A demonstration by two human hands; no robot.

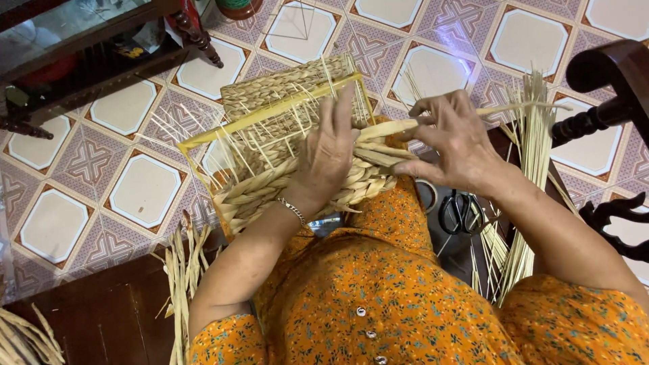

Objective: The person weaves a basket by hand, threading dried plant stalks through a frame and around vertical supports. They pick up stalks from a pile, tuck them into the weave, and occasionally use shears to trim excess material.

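Observation:
A half-woven straw basket (pixel 270 128) on a yellow rectangular frame (pixel 230 126) rests on my lap. Thick braided rows run along its near side. My left hand (pixel 329 159) lies flat on the braided weave, fingers pointing away from me, pressing it down. A thin bracelet circles that wrist. My right hand (pixel 451 138) pinches a pale flat straw strand (pixel 392 128) and pulls it to the right across the top of the weave. Loose thin straws stick up from the frame.
A bundle of long thin straws (pixel 531 155) leans at my right. Black scissors (pixel 461 211) lie on the seat beside my right forearm. More dried strands (pixel 179 270) hang at my left. Dark wooden furniture (pixel 608 74) stands right and upper left (pixel 101 47), on a patterned tile floor (pixel 142 189).

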